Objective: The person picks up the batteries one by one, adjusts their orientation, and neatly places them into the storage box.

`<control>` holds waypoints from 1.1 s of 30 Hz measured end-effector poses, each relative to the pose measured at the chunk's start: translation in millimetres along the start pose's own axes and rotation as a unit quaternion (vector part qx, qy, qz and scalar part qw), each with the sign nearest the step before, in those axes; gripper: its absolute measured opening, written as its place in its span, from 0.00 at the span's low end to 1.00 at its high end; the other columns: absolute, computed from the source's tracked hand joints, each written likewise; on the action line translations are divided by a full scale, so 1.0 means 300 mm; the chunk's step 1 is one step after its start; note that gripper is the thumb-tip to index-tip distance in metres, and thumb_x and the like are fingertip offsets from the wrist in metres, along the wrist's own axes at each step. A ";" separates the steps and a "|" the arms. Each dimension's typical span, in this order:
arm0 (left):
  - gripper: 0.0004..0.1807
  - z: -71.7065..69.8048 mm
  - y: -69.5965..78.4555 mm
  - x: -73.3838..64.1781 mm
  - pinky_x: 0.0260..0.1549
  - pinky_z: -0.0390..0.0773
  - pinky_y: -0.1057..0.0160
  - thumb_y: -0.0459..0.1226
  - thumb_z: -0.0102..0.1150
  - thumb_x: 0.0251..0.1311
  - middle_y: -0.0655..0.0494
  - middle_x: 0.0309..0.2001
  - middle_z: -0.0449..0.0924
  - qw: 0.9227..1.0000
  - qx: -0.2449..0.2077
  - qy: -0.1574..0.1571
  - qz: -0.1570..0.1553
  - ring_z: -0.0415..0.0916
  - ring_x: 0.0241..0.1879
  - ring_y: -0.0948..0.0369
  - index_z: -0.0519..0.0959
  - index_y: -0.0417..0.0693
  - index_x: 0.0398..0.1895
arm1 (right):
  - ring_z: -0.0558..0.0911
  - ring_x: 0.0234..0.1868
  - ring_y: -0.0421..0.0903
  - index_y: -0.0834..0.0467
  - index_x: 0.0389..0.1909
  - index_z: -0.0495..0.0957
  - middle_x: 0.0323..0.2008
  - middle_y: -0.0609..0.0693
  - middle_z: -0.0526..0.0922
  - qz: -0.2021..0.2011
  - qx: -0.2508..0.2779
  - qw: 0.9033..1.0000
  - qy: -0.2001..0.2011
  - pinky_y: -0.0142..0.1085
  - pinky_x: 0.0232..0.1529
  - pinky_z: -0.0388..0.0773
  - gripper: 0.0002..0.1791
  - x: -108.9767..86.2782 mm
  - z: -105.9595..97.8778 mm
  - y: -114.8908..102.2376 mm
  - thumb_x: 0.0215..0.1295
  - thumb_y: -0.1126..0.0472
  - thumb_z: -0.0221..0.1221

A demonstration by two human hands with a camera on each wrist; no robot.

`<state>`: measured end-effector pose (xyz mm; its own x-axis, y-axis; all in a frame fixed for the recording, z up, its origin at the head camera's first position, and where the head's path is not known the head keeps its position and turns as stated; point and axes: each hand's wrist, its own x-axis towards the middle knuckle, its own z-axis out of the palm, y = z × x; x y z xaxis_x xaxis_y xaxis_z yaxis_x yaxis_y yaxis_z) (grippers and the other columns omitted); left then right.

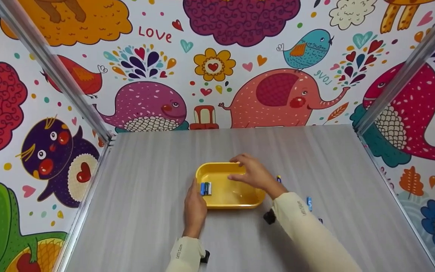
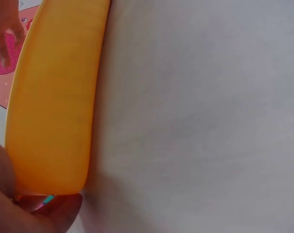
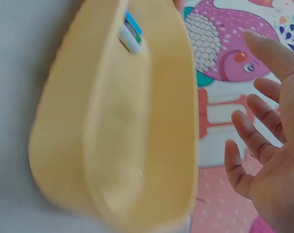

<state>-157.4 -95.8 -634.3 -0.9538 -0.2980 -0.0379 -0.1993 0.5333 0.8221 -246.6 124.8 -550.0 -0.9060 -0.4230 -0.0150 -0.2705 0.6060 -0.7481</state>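
A yellow plastic tray (image 1: 236,206) lies on the table, and several small batteries (image 1: 206,188), blue, green and white, sit side by side at its left end. My left hand (image 1: 195,206) holds that end; in the left wrist view, thumb and fingers (image 2: 61,213) come around the tray's corner. Over the tray's far right part is my right hand (image 1: 253,173), fingers spread and nothing in them. The right wrist view shows this hand (image 3: 278,131) beside the tray's far wall (image 3: 173,121), palm visible.
To the right of the tray, a blue battery (image 1: 309,204) lies on the grey table (image 1: 145,211). A dark and yellow one (image 1: 279,179) is partly hidden by the right wrist, another small piece (image 1: 320,221) by the sleeve. Cartoon-printed walls and metal posts (image 1: 395,79) border the table.
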 end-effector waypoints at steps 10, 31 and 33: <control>0.33 0.002 -0.002 0.001 0.71 0.68 0.49 0.30 0.40 0.76 0.50 0.78 0.62 1.000 -0.008 0.009 0.004 0.67 0.71 0.54 0.54 0.53 0.82 | 0.79 0.56 0.51 0.49 0.55 0.83 0.54 0.47 0.81 -0.029 -0.048 0.993 0.099 0.50 0.60 0.81 0.27 -0.113 -0.165 0.143 0.54 0.49 0.76; 0.31 0.006 -0.003 0.003 0.73 0.66 0.49 0.30 0.40 0.76 0.51 0.78 0.63 1.000 -0.017 0.011 0.014 0.65 0.74 0.55 0.56 0.49 0.81 | 0.68 0.63 0.55 0.51 0.59 0.82 0.61 0.51 0.72 0.115 -0.066 0.988 0.073 0.58 0.70 0.70 0.31 -0.239 -0.195 0.456 0.55 0.46 0.75; 0.32 0.005 -0.002 0.004 0.73 0.66 0.49 0.30 0.40 0.76 0.51 0.78 0.62 1.000 -0.019 0.009 0.010 0.64 0.74 0.55 0.55 0.50 0.82 | 0.68 0.63 0.56 0.51 0.59 0.82 0.61 0.52 0.72 0.122 -0.066 0.988 0.068 0.58 0.70 0.70 0.31 -0.242 -0.189 0.472 0.55 0.46 0.76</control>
<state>-158.7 -95.3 -635.6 -0.9534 -0.3015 -0.0117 -0.1712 0.5087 0.8438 -237.4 279.4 -617.2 -0.9825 -0.1640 -0.0885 -0.0702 0.7655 -0.6396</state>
